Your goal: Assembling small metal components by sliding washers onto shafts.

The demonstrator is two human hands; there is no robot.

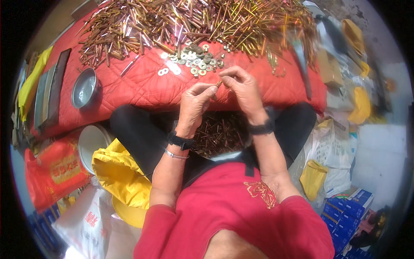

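Observation:
My left hand and my right hand meet over the near edge of the red quilted cover. Thumb and fingers of both are pinched on a small brass-coloured metal piece; the fingers hide much of it, so its exact kind is unclear. Just beyond lies a heap of flat metal washers, with a few small nuts at its right. Behind these spreads a big pile of long brass-coloured bolts. Between my legs, below the hands, sit many more dark bolts.
A grey metal bowl rests on the red cover at left. Yellow cloth, a white sack and a red bag lie lower left. At right are a cardboard box, plastic bags and stacked blue boxes.

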